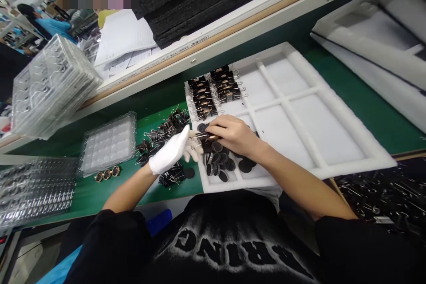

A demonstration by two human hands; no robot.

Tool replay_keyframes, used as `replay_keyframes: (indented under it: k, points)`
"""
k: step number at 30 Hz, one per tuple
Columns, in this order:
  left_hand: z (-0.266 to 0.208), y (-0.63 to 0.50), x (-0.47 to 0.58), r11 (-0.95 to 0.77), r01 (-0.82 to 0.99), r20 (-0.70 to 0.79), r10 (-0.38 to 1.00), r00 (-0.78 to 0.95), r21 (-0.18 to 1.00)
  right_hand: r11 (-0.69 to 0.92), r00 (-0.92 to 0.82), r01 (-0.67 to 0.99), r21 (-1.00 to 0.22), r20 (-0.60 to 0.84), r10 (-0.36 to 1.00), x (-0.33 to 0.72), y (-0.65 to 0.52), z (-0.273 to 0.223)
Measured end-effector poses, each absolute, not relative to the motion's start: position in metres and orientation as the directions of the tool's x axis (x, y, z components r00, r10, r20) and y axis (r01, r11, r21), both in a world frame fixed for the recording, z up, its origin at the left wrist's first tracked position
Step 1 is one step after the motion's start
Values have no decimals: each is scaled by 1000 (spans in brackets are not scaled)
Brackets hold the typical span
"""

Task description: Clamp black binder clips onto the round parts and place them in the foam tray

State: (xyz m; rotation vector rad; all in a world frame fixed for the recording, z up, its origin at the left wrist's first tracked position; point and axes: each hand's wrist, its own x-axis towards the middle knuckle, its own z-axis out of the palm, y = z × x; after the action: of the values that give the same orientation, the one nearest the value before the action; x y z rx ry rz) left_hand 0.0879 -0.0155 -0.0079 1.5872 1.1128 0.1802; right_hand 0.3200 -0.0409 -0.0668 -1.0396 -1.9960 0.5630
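Note:
My left hand (169, 151), in a white glove, is closed around the wire-handle side of a black binder clip (201, 136). My bare right hand (233, 135) meets it from the other side, its fingers closed over the clip and a gold-edged round piece (213, 137) clamped in it. Below my right hand, loose black discs (216, 164) lie in the near-left compartment of a white foam tray (359, 164). Beside my left hand, a heap of black binder clips (166, 131) spreads over the green table. My fingers partly hide the held clip.
Rows of clipped pieces (201, 97) fill the tray's far-left corner. Clear plastic trays (108, 144) and a small row of gold rings (107, 174) are at left. A shelf rail (199, 46) runs behind; more foam trays (372, 53) lean at right. A co-worker (49, 24) is far left.

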Motion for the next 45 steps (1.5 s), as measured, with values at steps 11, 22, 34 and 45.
replay_keyframes:
  k: [11,22,34,45]
  points:
    - [1,49,146,-379,683,-172,786,594,624,-14,302,798,-602,380,874,377,-17,-73]
    - [-46,84,218,-708,707,4,707,708,12,-10,392,389,-921,156,907,410,17,-110]
    - [-50,60,211,-667,735,29,738,675,-121,-119,314,717,-687,166,935,404,3,-103]
    - [-18,4,66,-557,823,211,823,528,114,209,-41,906,-368,414,909,373,-24,-86]
